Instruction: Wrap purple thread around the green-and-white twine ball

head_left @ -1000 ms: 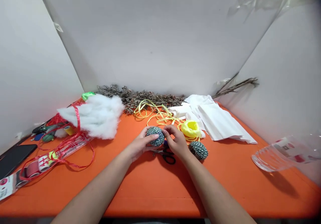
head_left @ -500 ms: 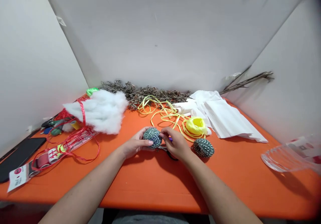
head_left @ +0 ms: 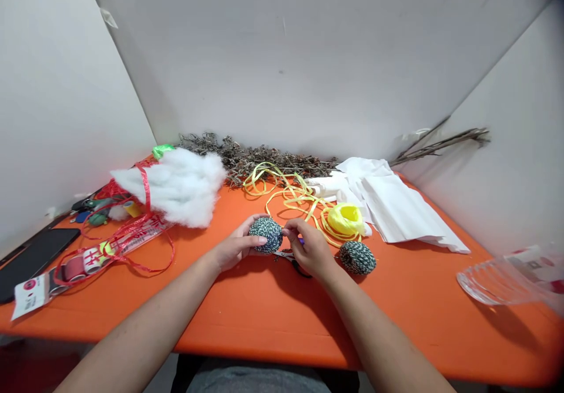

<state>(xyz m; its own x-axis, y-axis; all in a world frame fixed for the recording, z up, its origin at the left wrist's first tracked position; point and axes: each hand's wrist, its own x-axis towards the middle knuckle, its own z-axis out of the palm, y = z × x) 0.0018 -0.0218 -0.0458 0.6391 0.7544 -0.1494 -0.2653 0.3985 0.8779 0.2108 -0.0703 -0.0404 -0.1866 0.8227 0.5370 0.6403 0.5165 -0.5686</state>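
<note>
My left hand (head_left: 240, 243) is wrapped round a ball of dark green and white twisted yarn (head_left: 265, 235), thumb across its front. At the ball's right side, the fingertips of my right hand (head_left: 306, 245) are pinched together; what lies between them is too small to make out. Scissors (head_left: 288, 258) with dark handles lie on the table under my right hand, partly covered by it. A second yarn ball (head_left: 357, 257) of the same colours rests just right of my right wrist.
Yellow ribbon (head_left: 346, 219) lies coiled behind my hands. White stuffing (head_left: 185, 187), red ribbon (head_left: 146, 190), packed thread spools (head_left: 83, 265) and a black phone (head_left: 37, 261) lie left. Dried twigs (head_left: 268, 161) line the back. White cloth (head_left: 399, 208) and a clear plastic container (head_left: 506, 278) are right.
The view has shifted slightly. The yarn ball has turned a little in my left hand, and my right fingertips remain pinched at its right side.
</note>
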